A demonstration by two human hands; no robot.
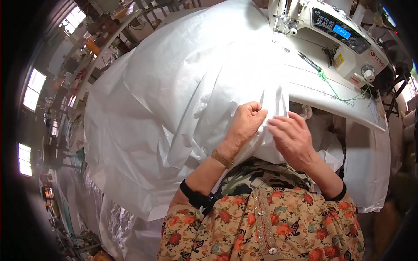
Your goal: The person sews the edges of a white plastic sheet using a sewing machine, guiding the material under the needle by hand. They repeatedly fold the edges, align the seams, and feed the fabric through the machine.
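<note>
Down closest to me is my tan shirt printed with red and orange flowers [305, 222], a beaded, red-edged strip running along its buttoned front. Just beyond its hem, my green and black camouflage trousers [265, 178] show between my forearms. Each arm wears a black band, and a gold-coloured watch [223, 159] sits on my left wrist. My left hand [247, 124] is closed, thumb against curled fingers, pinching a gathered fold of the large, glossy white sheet [174, 104]. My right hand [291, 137] is just beside it, blurred, with its fingers loosely bent at the sheet's right edge; I cannot tell whether they grip it. The sheet spreads wide to my left in soft creases, falls over my lap side, and runs up ahead to the needle end of the machine, where the glare is too strong to show whether it lies beneath the foot. To its right is the pale bench [322, 77], a ruler scale along its front part. On it lie small metal snips [308, 61], touching or nearly touching a tangled green thread [333, 85]. Behind these stands a white industrial sewing machine [320, 26] with a dark control panel and a lit blue display. Far off to the left, bright windows [35, 89] light a cluttered room.
</note>
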